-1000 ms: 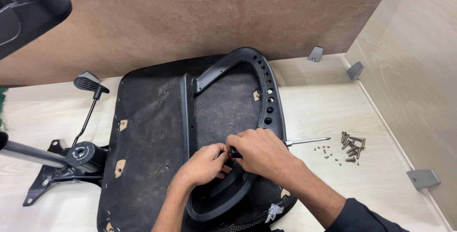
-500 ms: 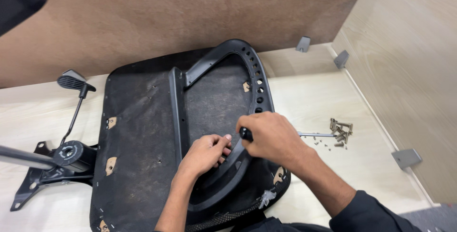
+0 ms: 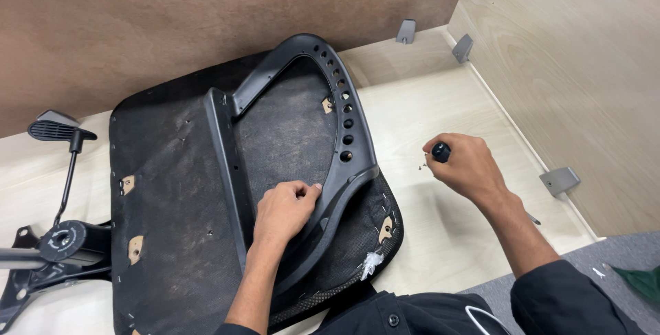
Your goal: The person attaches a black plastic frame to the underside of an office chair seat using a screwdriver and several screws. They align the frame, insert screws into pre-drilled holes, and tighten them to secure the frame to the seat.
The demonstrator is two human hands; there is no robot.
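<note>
Curling loosely together, the fingers (image 3: 302,189) of the left hand (image 3: 283,213) rest on the inner edge of the black plastic armrest frame (image 3: 347,136), knuckles bent and tips touching the plastic without closing round it. That frame lies on the upturned chair seat (image 3: 165,204), a black fabric-covered underside spread across the pale wooden surface (image 3: 440,232), its looped end pointing toward twelve o'clock.

At three o'clock from the left hand, well apart from it, the right hand (image 3: 467,166) hovers over the bare surface. Its fingers are clamped round a screwdriver (image 3: 441,151), whose black handle end shows at the top of the fist; a thin bit of metal shaft pokes out past the wrist at about five o'clock. A few tiny specks, too small to identify, lie on the surface just beside the fist at nine o'clock.

Out at nine o'clock from the seat sits the chair mechanism (image 3: 58,242), with a black lever (image 3: 55,129) rising toward eleven o'clock. Grey metal brackets (image 3: 558,180) stand along the wooden wall at three o'clock and one o'clock.
</note>
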